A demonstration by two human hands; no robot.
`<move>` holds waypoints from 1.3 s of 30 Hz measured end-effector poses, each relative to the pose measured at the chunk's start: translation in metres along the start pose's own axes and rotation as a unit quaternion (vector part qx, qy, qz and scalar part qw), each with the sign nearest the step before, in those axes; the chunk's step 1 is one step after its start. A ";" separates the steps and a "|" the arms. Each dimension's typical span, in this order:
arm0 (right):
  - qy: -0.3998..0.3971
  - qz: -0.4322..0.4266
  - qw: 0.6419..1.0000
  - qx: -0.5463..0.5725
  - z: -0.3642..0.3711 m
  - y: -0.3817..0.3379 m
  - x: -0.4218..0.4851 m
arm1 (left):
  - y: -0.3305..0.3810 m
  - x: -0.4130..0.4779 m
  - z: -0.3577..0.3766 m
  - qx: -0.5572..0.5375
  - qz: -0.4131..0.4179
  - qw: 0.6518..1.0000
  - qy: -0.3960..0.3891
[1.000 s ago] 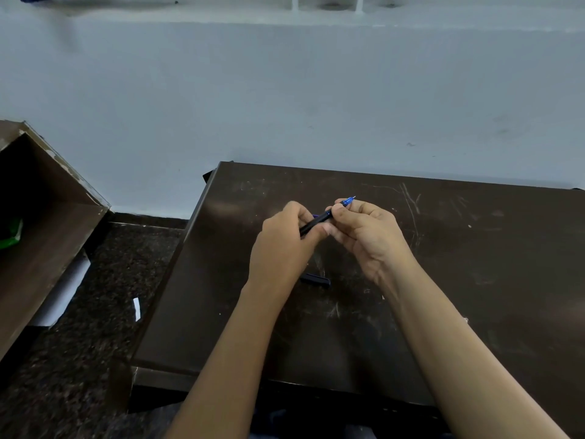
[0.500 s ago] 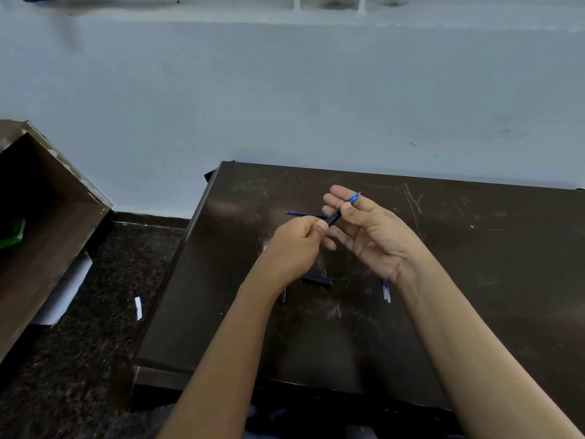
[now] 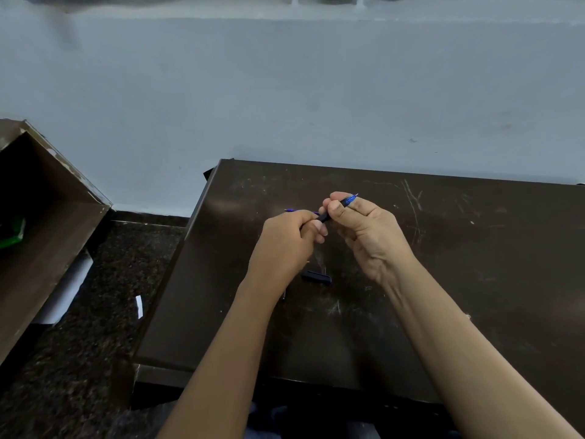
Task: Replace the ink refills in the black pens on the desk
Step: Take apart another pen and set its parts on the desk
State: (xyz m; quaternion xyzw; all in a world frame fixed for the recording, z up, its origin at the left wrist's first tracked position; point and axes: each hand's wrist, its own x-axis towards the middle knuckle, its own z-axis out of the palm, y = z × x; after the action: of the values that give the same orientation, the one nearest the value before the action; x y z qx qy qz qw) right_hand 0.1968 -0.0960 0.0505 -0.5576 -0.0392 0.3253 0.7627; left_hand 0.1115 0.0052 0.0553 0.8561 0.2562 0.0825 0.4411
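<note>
- Holding the black pen (image 3: 329,213) above the desk (image 3: 474,248), left hand (image 3: 285,245) closed on its barrel, right hand (image 3: 364,226) pinching the blue tip end.
- Light, stiff, probably slick; best gripped mid-barrel.
- Black cap (image 3: 316,277) lies on the desk below the hands.

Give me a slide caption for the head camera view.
Both hands, left and right, grip a black pen above the desk.

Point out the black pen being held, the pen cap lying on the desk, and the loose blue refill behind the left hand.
black pen (image 3: 326,215): head view, on the dark barrel between the hands.
pen cap (image 3: 316,276): head view, mid-length of the cap.
blue refill (image 3: 297,211): head view, on its exposed stretch.
</note>
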 end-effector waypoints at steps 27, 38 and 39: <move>0.089 -0.203 0.812 -0.541 -0.052 0.004 0.011 | -0.004 -0.002 -0.009 0.142 -0.064 0.988 0.004; 0.070 -0.238 0.799 -0.547 -0.045 0.001 0.006 | -0.004 -0.001 -0.007 0.148 -0.060 0.987 -0.006; 0.070 -0.238 0.798 -0.549 -0.044 0.002 0.006 | -0.004 -0.001 -0.007 0.148 -0.059 0.987 -0.004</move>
State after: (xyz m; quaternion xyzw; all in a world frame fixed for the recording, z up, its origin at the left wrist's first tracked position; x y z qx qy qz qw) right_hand 0.2195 -0.1289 0.0303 -0.8770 -0.2894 0.0180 0.3831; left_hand 0.1065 0.0116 0.0562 0.8959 0.3138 0.0145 0.3141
